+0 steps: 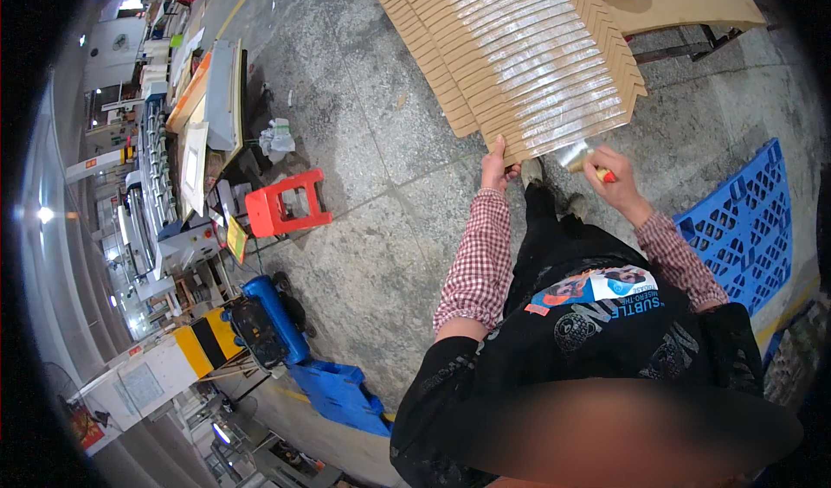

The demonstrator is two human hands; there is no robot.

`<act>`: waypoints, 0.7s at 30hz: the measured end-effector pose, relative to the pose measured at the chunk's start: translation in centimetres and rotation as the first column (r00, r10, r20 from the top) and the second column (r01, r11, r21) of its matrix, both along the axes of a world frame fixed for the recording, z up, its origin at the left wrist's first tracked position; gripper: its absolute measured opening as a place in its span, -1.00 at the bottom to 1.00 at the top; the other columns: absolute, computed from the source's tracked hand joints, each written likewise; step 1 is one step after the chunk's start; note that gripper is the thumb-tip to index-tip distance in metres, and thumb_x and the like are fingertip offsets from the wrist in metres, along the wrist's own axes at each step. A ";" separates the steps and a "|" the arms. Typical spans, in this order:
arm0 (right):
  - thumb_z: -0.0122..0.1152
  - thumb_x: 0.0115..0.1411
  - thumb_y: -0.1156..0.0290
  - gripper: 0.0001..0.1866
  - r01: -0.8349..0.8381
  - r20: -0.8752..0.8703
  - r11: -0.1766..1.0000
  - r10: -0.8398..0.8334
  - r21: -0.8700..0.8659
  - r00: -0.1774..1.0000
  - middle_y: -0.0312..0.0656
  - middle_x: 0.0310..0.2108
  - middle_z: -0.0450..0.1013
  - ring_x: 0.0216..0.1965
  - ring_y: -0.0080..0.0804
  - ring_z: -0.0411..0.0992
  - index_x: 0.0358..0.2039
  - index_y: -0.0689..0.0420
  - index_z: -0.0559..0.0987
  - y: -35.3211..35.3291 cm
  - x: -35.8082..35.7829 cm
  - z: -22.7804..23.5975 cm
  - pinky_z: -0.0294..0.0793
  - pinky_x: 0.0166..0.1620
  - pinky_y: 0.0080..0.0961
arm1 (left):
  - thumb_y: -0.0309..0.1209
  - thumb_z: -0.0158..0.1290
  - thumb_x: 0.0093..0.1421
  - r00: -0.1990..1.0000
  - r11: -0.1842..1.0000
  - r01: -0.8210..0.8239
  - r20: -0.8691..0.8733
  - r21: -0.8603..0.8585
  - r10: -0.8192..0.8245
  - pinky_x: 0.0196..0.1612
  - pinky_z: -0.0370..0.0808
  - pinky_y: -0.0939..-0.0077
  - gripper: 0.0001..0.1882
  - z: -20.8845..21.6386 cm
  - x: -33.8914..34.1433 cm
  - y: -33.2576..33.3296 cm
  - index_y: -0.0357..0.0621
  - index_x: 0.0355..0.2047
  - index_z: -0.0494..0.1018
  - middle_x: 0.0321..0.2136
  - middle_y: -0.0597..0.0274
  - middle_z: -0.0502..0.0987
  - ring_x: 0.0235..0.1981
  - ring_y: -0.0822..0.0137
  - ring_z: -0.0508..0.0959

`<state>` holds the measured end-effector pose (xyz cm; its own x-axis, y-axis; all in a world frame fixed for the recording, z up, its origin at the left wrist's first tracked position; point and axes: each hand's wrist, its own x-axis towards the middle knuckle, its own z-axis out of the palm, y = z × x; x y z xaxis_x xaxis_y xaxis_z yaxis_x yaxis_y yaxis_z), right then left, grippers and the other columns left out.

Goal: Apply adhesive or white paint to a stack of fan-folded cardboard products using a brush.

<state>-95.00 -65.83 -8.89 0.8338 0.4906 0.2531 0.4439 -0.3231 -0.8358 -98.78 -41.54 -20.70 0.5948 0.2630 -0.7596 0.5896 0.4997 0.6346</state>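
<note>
A long row of overlapping brown cardboard sheets (pixel 467 68) stretches away in front of me, with a shiny, wet-looking strip (pixel 537 42) crossing the sheets. My left hand (pixel 498 170) pinches the near corner of the closest sheet, thumb on top and fingers underneath. In my right hand (pixel 613 181) is a scraper (pixel 571 155) with a flat, pale blade and a red and yellow handle. The blade lies beside the near edge of the closest sheet; whether it touches the cardboard I cannot tell.
A red plastic stool (pixel 286 204) stands on the concrete floor to the left, near a machine with rollers (pixel 156 159). Blue pallets lie at the right (pixel 744 228) and lower left (pixel 342 393). Beyond the sheets at the upper right is a brown tabletop (pixel 692 3).
</note>
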 end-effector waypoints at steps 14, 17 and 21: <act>0.10 0.04 0.55 -0.92 0.244 -0.098 0.958 -0.231 0.153 0.968 -0.27 -0.56 0.35 -0.49 -0.58 0.31 -0.54 0.27 0.43 -7.3 4.1 -1.2 0.29 -0.39 -0.63 | 0.12 -0.07 0.12 1.000 0.999 -0.006 -0.030 -0.046 0.004 -0.79 0.35 0.65 -0.45 -0.2 -0.7 1.3 -0.21 -0.40 0.43 -0.69 0.18 0.48 -0.80 0.45 0.41; 0.09 0.05 0.54 -0.91 0.305 -0.133 0.942 -0.287 0.143 0.949 -0.28 -0.56 0.35 -0.48 -0.59 0.31 -0.55 0.28 0.43 -7.7 5.2 -2.3 0.29 -0.38 -0.65 | 0.12 -0.07 0.12 0.999 0.999 0.010 -0.046 -0.035 -0.011 -0.79 0.34 0.65 -0.46 -0.1 -0.5 1.0 -0.20 -0.40 0.43 -0.69 0.19 0.48 -0.81 0.46 0.40; 0.10 0.06 0.53 -0.87 0.287 -0.196 0.950 -0.259 0.126 0.946 -0.30 -0.56 0.35 -0.48 -0.61 0.30 -0.57 0.28 0.41 -9.2 5.3 -3.4 0.27 -0.39 -0.65 | 0.12 -0.06 0.12 0.999 1.000 0.000 -0.045 -0.007 -0.001 -0.78 0.34 0.67 -0.46 -0.1 -0.6 0.8 -0.20 -0.41 0.43 -0.70 0.20 0.48 -0.80 0.47 0.40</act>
